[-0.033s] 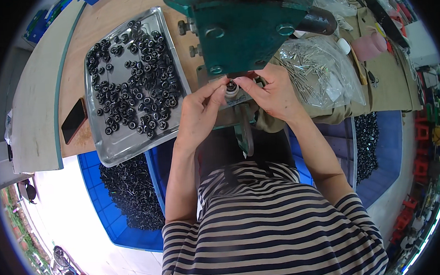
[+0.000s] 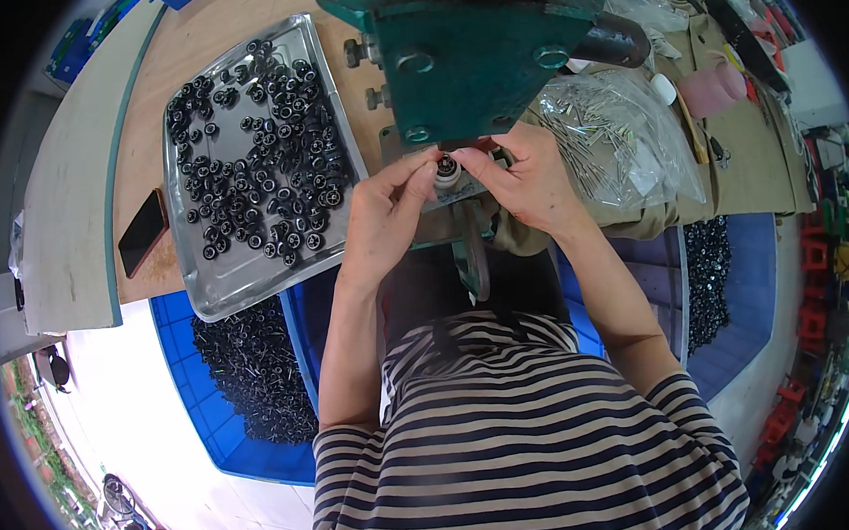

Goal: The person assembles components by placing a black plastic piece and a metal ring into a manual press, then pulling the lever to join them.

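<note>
A small black wheel [image 2: 447, 165] with a light-patterned face sits on a white round holder [image 2: 447, 181] under the green press head [image 2: 492, 73]. From the left, my left hand [image 2: 384, 213] pinches at the wheel's edge with thumb and forefinger. My right hand [image 2: 534, 180] is closed at its other side, the thumb reaching to the rim; its other fingertips are partly hidden beneath the press. Left of the hands, a metal tray [image 2: 246, 290] bears many loose wheels of the same kind.
A dark phone [image 2: 143, 234] lies left of the tray. On the right, a clear plastic bag [image 2: 660, 132] holds thin metal pins. Blue bins [image 2: 188, 389] of small black parts stand below the table on both sides. A green metal lever [image 2: 471, 263] hangs under the press.
</note>
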`<state>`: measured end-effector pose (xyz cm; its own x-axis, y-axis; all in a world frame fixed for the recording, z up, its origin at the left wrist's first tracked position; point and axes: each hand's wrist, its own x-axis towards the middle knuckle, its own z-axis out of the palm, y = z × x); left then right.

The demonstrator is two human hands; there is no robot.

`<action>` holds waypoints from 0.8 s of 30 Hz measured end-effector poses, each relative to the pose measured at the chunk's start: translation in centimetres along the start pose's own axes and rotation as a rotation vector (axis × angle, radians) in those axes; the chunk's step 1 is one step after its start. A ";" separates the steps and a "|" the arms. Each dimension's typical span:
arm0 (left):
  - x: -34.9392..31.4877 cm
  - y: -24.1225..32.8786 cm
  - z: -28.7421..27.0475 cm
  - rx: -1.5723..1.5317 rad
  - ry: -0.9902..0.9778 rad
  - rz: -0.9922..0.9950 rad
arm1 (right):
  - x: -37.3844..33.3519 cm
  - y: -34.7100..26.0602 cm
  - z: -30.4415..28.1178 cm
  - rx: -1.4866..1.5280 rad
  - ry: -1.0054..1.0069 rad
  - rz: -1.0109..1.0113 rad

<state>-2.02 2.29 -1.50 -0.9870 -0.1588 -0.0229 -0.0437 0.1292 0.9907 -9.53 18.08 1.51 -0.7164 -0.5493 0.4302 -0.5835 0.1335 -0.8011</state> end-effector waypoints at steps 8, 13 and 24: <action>0.6 -0.2 0.1 -0.126 0.058 0.036 | -0.4 0.7 0.8 0.184 0.055 0.096; 0.5 0.6 0.4 0.160 0.141 0.289 | -0.4 0.0 0.6 0.040 0.045 0.056; 0.3 0.8 1.3 0.128 0.194 0.204 | 0.2 0.8 -0.3 0.204 -0.082 0.291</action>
<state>-2.52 3.58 -0.84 -0.9300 -0.2995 0.2133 0.1210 0.2984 0.9467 -10.19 18.32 1.07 -0.8032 -0.5780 0.1442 -0.2658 0.1311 -0.9551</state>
